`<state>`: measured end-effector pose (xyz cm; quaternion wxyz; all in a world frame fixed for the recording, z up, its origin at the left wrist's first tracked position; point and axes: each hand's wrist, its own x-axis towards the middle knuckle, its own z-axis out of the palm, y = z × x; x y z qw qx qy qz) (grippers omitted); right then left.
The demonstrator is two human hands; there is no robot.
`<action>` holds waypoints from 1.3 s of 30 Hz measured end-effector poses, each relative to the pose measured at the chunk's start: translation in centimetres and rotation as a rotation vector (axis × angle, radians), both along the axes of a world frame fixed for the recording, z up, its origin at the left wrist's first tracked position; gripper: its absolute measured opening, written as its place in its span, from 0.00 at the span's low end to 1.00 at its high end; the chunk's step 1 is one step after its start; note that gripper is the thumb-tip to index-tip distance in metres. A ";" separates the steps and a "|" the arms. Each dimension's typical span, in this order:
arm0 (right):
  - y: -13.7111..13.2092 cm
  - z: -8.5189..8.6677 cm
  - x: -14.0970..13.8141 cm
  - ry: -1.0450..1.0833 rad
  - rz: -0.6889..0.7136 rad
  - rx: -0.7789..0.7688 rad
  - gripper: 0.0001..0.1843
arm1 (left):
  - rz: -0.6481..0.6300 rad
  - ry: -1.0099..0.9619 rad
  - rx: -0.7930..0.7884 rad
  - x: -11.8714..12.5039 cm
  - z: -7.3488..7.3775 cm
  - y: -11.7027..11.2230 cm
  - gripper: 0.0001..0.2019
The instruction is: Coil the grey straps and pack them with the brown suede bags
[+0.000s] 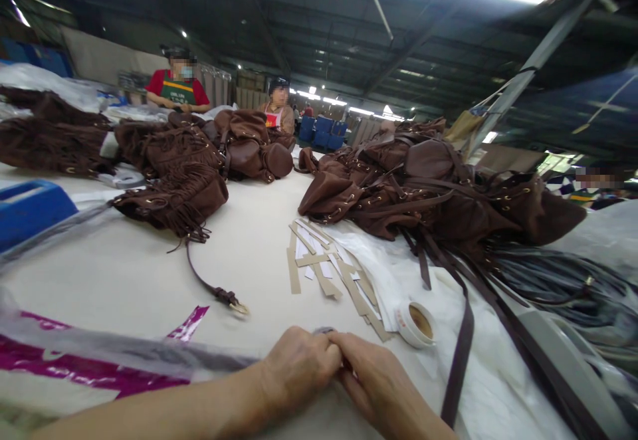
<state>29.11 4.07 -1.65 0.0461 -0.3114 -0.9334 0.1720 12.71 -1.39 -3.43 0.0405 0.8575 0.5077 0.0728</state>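
Observation:
At the table's near edge my left hand [302, 367] is closed, its knuckles against my right hand [366, 373]. The fingers of my right hand are closed too. A small dark grey bit of something [323, 330] shows just beyond the knuckles; most of what the hands hold is hidden. Beyond them on the left lies a dark brown fringed bag [177, 197], its strap [202, 274] trailing toward me and ending in a gold buckle. Past my right hand are scattered cardboard strips [351, 284] and a roll of tape [419, 324].
Brown drawstring bags [389, 174] are heaped at the right, with straps [461, 353] hanging toward me. More bags [249, 141] lie across the back left. A blue bin [32, 211] and purple tape [94, 367] are on the left. Two people [179, 88] work across the table.

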 end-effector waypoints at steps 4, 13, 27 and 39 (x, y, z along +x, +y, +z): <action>0.0 -1.0 -0.2 0.097 -0.017 -0.092 0.05 | 0.222 -0.096 -0.094 1.0 0.3 -1.1 0.05; 2.0 0.2 1.0 0.150 0.318 -0.213 0.05 | -0.175 -0.002 -0.014 -5.1 2.7 -0.2 0.10; 0.7 0.1 -0.2 0.129 0.157 -0.091 0.06 | 0.118 0.036 -0.162 -0.3 1.4 -1.2 0.07; 2.4 1.7 0.5 0.016 0.205 -0.006 0.14 | 0.019 0.145 -0.095 -0.7 1.2 -0.3 0.08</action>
